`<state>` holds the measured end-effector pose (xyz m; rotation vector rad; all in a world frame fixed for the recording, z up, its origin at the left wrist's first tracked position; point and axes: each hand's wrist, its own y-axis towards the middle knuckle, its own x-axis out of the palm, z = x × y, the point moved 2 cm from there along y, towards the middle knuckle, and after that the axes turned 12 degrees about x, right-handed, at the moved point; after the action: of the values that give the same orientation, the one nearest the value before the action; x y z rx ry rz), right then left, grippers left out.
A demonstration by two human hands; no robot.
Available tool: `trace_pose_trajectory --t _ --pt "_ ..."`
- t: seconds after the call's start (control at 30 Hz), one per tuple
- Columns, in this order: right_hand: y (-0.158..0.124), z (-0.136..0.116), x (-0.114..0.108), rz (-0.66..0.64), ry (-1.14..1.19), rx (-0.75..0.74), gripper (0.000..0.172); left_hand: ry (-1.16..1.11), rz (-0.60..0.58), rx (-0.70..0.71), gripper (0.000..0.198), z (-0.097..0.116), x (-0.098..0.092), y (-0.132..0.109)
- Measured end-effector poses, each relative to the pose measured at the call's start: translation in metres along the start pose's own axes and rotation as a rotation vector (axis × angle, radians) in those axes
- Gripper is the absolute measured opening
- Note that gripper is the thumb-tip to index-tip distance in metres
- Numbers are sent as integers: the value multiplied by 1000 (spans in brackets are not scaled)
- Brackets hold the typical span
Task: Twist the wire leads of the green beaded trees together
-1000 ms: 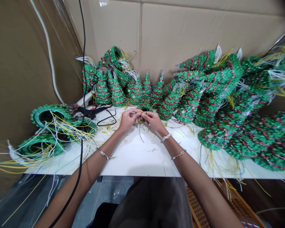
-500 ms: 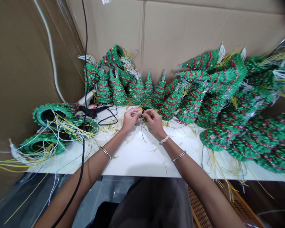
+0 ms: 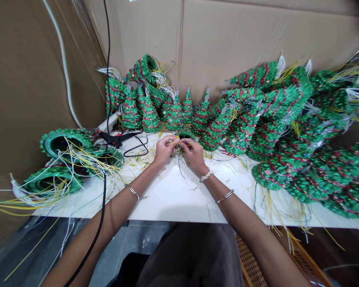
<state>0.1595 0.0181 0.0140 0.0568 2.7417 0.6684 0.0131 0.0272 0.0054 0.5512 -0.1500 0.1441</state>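
My left hand [image 3: 166, 150] and my right hand [image 3: 193, 152] meet at the middle of the white table [image 3: 179, 203], their fingertips pinched round thin yellow and dark wires [image 3: 179, 144]. Just behind the fingers lies a small green tinsel tree [image 3: 186, 133], its dark open base toward me and partly covered by my hands. A dark wire hangs down from between the hands onto the table. Which strand each hand pinches is too small to tell apart.
Green trees with red garlands [image 3: 148, 111] line the back; more are heaped at the right [image 3: 272, 171]. Wired trees [image 3: 52, 179] lie at the left, near a black-and-orange tool [image 3: 116, 139]. A black cable [image 3: 105, 175] hangs across my left forearm. Wire scraps dot the table.
The fingers of my right hand have shifted slightly left and closer to my left fingertips. A dark strand now shows at my right fingertips.
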Motion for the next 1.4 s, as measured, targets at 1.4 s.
trace_pose_trajectory --t 1.4 --pt "-4 -3 0 -110 0 56 39 -74 157 -73 44 -12 -1 -2"
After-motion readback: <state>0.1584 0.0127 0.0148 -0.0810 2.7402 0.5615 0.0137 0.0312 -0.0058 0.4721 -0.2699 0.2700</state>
